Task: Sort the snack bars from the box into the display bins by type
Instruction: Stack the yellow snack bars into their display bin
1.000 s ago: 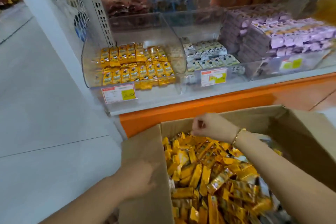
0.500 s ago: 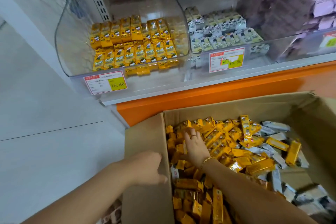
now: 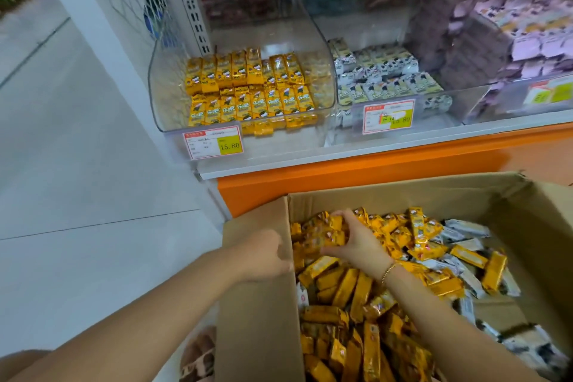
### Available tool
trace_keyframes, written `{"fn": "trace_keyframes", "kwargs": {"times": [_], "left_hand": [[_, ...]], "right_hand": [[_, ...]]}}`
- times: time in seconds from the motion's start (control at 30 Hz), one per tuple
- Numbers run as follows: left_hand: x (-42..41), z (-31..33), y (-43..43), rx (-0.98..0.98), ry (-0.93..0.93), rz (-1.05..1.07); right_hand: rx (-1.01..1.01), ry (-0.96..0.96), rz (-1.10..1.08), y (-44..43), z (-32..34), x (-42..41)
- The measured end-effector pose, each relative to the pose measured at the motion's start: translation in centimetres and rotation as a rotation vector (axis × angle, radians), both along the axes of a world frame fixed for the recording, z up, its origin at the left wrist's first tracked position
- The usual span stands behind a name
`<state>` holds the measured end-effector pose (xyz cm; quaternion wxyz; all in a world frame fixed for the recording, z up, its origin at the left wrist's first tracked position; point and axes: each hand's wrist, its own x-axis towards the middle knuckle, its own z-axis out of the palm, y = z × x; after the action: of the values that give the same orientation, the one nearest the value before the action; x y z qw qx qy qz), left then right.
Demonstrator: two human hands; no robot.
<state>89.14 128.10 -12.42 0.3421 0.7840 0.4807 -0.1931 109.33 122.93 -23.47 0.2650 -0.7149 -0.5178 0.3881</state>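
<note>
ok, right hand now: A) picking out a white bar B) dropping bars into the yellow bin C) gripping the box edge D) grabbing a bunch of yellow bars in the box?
D: the right hand is curled round a bunch of yellow bars down in the box; the left hand is the one holding the box edge.

Snack bars [image 3: 356, 304] in box [image 3: 257, 304], display bins [image 3: 242, 93] on shelf behind

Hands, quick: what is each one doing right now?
Left hand: grips the cardboard box by its left wall.
Right hand: grips a bunch of yellow snack bars.
</note>
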Motion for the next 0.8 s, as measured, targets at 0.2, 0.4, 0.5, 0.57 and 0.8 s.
{"fn": "trace_keyframes", "kwargs": {"times": [0.2, 0.4, 0.5, 0.57, 0.8], "left_hand": [[0.7, 3.3, 0.5, -0.525, -0.65, 0.645], [1.9, 7.5, -0.5, -0.763, -1.163, 0.886], [1.6, 9.2, 0.1, -0.651, -1.202, 0.856], [1.0, 10.3, 0.7, -0.588, -1.231, 0.816], [-1.2, 13.5, 3.7, -0.396, -1.44, 0.802]], "right_hand": [[0.33, 0.441, -0.077, -2.5, 11.4, 0.5], [0.581, 0.283, 0.0, -4.3, 17.0, -0.7], [0.709, -0.186, 0.073, -4.1, 18.8, -0.4], [0.743, -0.414, 0.119, -3.7, 19.9, -0.3], [0.777, -0.648, 0.083, 1.3, 23.2, -2.7]]}}
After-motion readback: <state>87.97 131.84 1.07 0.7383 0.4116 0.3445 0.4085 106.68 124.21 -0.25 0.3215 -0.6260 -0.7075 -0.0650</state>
